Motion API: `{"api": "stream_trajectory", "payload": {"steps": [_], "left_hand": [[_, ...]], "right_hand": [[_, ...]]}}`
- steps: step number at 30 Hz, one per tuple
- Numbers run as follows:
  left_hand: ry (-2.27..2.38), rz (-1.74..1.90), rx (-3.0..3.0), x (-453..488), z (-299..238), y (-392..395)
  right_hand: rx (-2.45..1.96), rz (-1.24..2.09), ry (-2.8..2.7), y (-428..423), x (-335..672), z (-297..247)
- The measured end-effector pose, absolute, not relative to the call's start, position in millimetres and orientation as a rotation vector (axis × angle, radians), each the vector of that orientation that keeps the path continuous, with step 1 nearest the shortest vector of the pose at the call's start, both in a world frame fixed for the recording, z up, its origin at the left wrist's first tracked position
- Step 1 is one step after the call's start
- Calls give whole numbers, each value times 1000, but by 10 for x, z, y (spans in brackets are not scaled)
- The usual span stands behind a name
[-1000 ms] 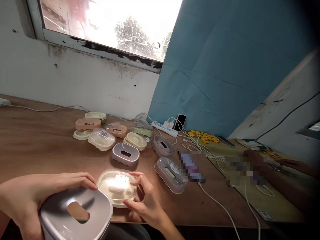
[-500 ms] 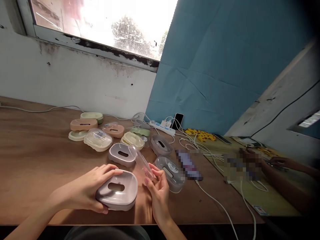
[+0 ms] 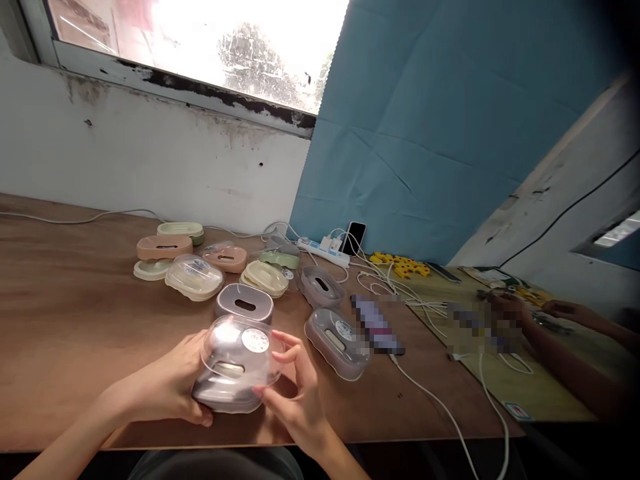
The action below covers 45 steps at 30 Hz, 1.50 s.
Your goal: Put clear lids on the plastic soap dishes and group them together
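A greyish-mauve soap box (image 3: 225, 399) with an oval slot rests near the table's front edge. My left hand (image 3: 167, 383) is closed round its left side. Over the box, tilted, sits a clear lid (image 3: 235, 340) with a round white sticker; whether it is seated on the rim I cannot tell. My right hand (image 3: 297, 393) grips the lid's right edge between thumb and fingers. Just behind stands another mauve soap box base (image 3: 244, 303). To the right lies a grey soap box (image 3: 337, 343) under a clear stickered lid.
Cream (image 3: 195, 277), pink (image 3: 164, 247) and green soap boxes (image 3: 280, 257) stand further back, with a grey base (image 3: 320, 287). A power strip (image 3: 324, 253), a phone (image 3: 354, 238) and white cables (image 3: 425, 400) lie rightward. Another person's hands (image 3: 507, 307) are at the far right.
My right hand has brought the clear lid left from beside the soap box to over it, turning it from edge-on to nearly flat. My left hand still holds the box.
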<state>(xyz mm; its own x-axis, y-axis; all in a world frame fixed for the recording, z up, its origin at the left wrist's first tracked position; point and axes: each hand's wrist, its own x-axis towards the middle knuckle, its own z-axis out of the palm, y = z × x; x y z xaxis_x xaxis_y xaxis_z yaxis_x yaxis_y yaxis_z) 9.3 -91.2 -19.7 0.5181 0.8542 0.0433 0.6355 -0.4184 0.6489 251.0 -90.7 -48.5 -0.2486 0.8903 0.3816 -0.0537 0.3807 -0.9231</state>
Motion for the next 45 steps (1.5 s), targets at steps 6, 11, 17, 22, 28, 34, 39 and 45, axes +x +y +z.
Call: {"api": "stream_trajectory", "payload": {"steps": [6, 11, 17, 22, 28, 34, 39, 45], "left_hand": [[1077, 733, 1756, -59, -482, -999], [1120, 860, 1689, -102, -528, -1020], [1076, 878, 1666, -39, -390, -1058], [1025, 876, 1720, -47, -357, -1079], [1093, 841, 1760, -72, -327, -1090], [1063, 838, 1636, -104, -391, -1091], [947, 887, 1486, -115, -453, -1104], [1107, 818, 1637, -139, -448, -1118]], "right_hand": [[-769, 1101, -1725, -919, 2502, -449], [-807, 1015, -1780, -922, 2516, -408], [-712, 1178, -1727, -949, 2522, -411], [-795, 1057, -1914, -945, 2542, -336], [-820, 1091, -1966, -937, 2552, -362], [-851, 1126, -1980, -928, 2561, -407], [-845, 1116, -2004, -920, 2558, -429], [-890, 1084, -2081, -922, 2561, -394]]}}
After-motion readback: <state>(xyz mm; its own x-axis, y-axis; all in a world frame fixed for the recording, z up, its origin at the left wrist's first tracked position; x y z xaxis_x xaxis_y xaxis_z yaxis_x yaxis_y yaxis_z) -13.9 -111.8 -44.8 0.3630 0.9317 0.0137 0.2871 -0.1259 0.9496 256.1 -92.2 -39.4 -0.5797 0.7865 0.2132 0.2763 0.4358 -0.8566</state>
